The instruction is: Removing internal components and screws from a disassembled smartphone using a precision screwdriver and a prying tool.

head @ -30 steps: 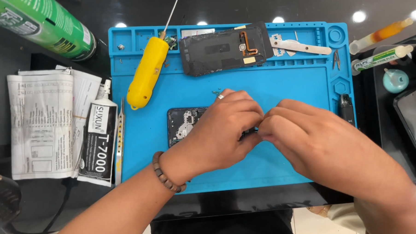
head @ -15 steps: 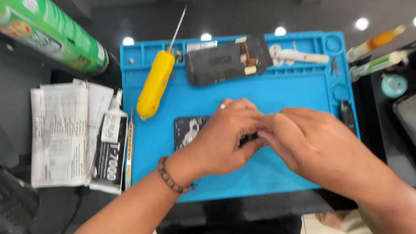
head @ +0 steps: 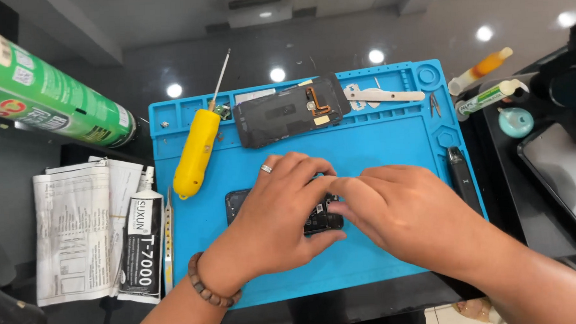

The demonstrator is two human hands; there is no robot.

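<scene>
opened phone [head: 238, 205]: mostly hidden under the left hand [head: 283, 213] and right hand [head: 404, 212]; only its left end and a strip of circuitry below the fingers show
fingertips: whether they pinch a part cannot be told
green can [head: 49, 93]: far left of the left hand, cut off by the picture's edge
dark screen [head: 560, 178]: right of the right hand, cut off by the edge
small parts at the mat's [head: 389, 139] top rim: too small to tell
</scene>
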